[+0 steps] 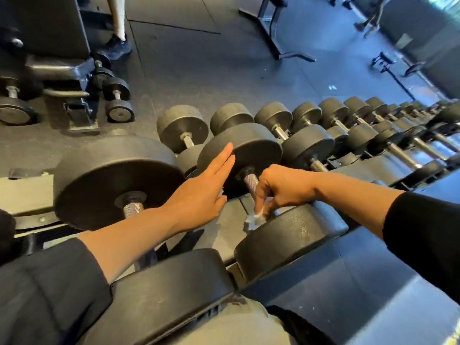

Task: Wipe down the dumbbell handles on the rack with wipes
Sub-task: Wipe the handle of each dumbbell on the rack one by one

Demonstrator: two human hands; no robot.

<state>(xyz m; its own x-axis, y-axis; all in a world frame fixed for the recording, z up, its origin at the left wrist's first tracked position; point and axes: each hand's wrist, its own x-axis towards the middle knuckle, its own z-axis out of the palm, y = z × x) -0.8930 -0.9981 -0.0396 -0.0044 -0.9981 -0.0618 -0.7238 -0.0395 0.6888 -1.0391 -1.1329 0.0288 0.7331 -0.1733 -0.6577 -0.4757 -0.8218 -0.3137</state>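
A long rack (229, 220) holds a row of black dumbbells running off to the right. My right hand (281, 188) pinches a crumpled white wipe (254, 219) around the near end of the knurled metal handle (250, 181) of the second large dumbbell (249, 145). My left hand (201, 192) lies flat, fingers straight and together, against the inner face of that dumbbell's far head. A bit of white shows under its palm. The biggest dumbbell (112, 178) sits to the left, its handle (133, 209) partly behind my left forearm.
Smaller dumbbells (308, 145) continue along the rack to the right. A bench frame (64, 70) and loose dumbbells (117, 100) stand on the dark rubber floor at upper left, beside a person's leg and shoe (119, 43). Another machine base (276, 33) stands farther back.
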